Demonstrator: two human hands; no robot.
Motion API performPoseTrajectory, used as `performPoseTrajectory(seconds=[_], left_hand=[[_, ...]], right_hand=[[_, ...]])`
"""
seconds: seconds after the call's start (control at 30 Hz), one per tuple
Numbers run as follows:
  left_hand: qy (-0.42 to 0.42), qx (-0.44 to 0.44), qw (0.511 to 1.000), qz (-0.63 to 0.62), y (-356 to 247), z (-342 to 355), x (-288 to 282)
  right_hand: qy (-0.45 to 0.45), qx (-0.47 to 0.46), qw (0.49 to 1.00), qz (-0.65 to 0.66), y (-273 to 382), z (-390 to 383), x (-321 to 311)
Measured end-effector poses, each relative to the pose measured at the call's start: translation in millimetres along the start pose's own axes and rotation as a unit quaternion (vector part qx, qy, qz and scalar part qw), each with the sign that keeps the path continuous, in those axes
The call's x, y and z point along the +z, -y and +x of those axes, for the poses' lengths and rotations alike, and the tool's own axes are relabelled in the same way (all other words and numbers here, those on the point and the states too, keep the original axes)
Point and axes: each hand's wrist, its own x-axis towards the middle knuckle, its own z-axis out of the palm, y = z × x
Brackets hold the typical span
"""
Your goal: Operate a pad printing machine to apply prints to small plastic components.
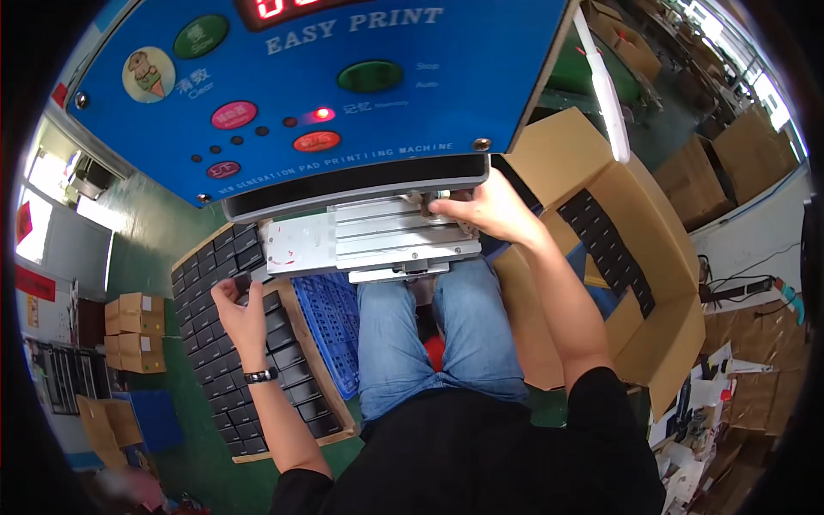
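Observation:
My left hand [242, 311] is over a wooden tray [302, 348] of black rectangular blocks [287, 356] laid in rows. Its thumb and fingers are closed on a dark block [244, 281] beside the left end of the metal slide table. My right hand [500, 211] reaches to the right end of the grooved metal table [378, 233] under the blue machine [283, 94]. The thumb points left against a small fixture [427, 204] there. The other fingers of this hand are mostly hidden, and what they grip cannot be made out.
A blue plastic crate [330, 330] sits between the tray and my legs. To the right stands an open cardboard box [674, 343] with rows of black blocks [609, 249] inside. A white rod-shaped thing [606, 103] hangs beside the machine. Cartons [135, 313] are stacked at far left.

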Motion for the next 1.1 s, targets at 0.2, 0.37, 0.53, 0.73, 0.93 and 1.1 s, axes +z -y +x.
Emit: performPoseTrajectory(seconds=[0.2,0.37,0.53,0.73,0.93,1.1], left_hand=[[0.209,0.128,0.95,-0.195,-137,-19,80],[0.298,0.216,0.921,-0.126,-208,-34,138],[0.303,0.224,0.917,-0.131,-226,-45,165],[0.351,0.268,0.886,-0.143,-213,-34,178],[0.46,0.16,0.859,-0.16,-203,-47,150],[0.327,0.199,0.914,-0.137,-151,-54,107]], right_hand=[[-0.102,-0.184,0.975,-0.066,7,1,19],[-0.259,-0.227,0.936,-0.076,-7,-62,-12],[-0.364,-0.053,0.927,0.068,-68,-172,-69],[-0.551,0.123,0.824,-0.054,-141,-294,-123],[-0.565,0.275,0.741,-0.237,-193,-330,-164],[-0.482,0.432,0.678,-0.348,-236,-337,-170]])
